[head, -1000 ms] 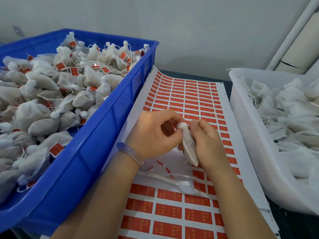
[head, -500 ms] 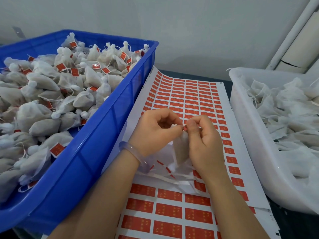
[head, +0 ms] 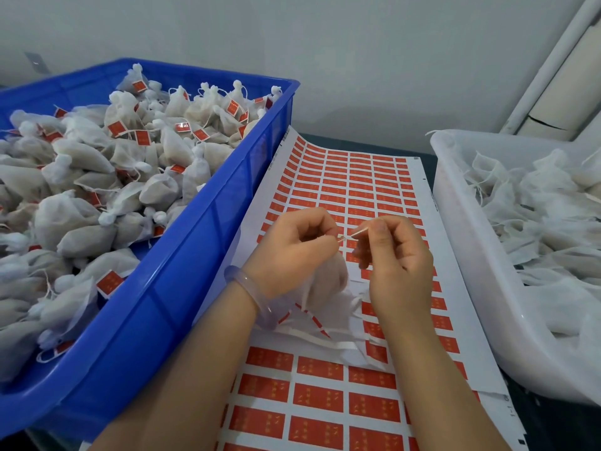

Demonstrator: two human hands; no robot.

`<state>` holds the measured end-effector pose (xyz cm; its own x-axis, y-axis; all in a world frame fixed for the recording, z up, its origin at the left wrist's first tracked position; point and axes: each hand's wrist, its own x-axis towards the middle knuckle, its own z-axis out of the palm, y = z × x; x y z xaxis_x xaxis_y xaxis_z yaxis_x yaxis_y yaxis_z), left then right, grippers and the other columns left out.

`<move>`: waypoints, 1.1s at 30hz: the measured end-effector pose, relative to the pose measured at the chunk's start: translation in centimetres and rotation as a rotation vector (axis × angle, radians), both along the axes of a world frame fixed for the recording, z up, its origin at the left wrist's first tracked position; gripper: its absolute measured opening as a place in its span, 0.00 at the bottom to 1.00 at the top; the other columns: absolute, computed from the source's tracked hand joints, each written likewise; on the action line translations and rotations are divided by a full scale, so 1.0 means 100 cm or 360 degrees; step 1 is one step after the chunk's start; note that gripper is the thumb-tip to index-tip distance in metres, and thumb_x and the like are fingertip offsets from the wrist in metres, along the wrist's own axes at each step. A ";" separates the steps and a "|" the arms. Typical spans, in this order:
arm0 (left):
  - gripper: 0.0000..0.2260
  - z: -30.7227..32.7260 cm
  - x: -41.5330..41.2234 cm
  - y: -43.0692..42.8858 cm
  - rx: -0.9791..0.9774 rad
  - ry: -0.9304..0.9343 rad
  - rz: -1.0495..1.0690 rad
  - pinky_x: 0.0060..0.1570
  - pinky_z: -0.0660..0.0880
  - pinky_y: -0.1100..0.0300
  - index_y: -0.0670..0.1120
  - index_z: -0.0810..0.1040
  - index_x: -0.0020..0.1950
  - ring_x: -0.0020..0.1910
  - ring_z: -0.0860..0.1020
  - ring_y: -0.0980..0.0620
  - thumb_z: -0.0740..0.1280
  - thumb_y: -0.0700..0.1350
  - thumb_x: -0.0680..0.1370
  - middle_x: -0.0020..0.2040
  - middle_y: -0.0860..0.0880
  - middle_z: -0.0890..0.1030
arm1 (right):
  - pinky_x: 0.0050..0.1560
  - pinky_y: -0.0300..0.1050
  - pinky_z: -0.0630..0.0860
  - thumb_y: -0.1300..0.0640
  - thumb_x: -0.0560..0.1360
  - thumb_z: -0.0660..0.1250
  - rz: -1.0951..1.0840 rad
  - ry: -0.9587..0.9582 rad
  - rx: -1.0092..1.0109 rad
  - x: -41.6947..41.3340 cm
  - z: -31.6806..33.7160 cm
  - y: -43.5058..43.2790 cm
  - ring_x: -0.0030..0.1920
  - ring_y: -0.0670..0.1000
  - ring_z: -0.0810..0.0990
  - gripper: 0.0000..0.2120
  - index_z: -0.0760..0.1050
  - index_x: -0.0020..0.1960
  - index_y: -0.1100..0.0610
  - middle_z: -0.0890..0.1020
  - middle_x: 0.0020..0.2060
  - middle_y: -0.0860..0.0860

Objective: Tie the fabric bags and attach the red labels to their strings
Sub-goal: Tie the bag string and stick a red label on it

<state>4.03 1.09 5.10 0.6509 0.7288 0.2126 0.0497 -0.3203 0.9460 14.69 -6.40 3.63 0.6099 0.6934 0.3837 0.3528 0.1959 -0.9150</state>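
Both hands are curled in a pinch: the left hand (head: pixel 292 252) and the right hand (head: pixel 400 265) each nip one end of a thin string (head: pixel 353 235) stretched between them. The fabric bag (head: pixel 325 281) hangs just under the left hand, above the sheet of red labels (head: pixel 357 177). The sheet lies between a blue crate (head: pixel 195 255) of tied, labelled bags and a white tub (head: pixel 471 255) of loose ones.

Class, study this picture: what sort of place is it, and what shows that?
Probably a small hand-packing workstation: a blue crate heaped with tied, red-labelled bags, a white tub of unlabelled bags, and a sheet of red labels between them.
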 end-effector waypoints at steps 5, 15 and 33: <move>0.10 -0.002 0.001 -0.001 -0.0005 -0.0083 0.0063 0.40 0.76 0.71 0.50 0.77 0.39 0.42 0.78 0.57 0.64 0.37 0.76 0.38 0.53 0.79 | 0.33 0.36 0.76 0.56 0.80 0.57 0.0315 0.0627 0.0042 -0.001 0.007 -0.001 0.30 0.45 0.78 0.15 0.78 0.40 0.48 0.83 0.35 0.48; 0.06 -0.004 0.005 -0.008 0.0132 -0.0038 0.0029 0.36 0.72 0.75 0.51 0.74 0.36 0.37 0.76 0.62 0.60 0.46 0.71 0.32 0.59 0.76 | 0.30 0.36 0.73 0.58 0.81 0.55 0.0400 0.1087 0.0221 -0.001 0.011 0.001 0.27 0.45 0.72 0.16 0.73 0.37 0.54 0.76 0.27 0.48; 0.07 -0.006 0.010 -0.011 0.0211 -0.0071 -0.0010 0.36 0.72 0.68 0.44 0.75 0.39 0.35 0.73 0.52 0.59 0.44 0.73 0.34 0.45 0.75 | 0.26 0.35 0.71 0.57 0.81 0.56 0.0418 0.1560 0.0264 0.003 0.015 0.002 0.24 0.44 0.71 0.17 0.76 0.37 0.55 0.77 0.28 0.51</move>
<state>5.03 -0.03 4.52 0.6431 0.6883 0.3357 0.0059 -0.4428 0.8966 15.03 -6.25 5.16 0.5431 0.8339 -0.0982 -0.6072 0.3092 -0.7319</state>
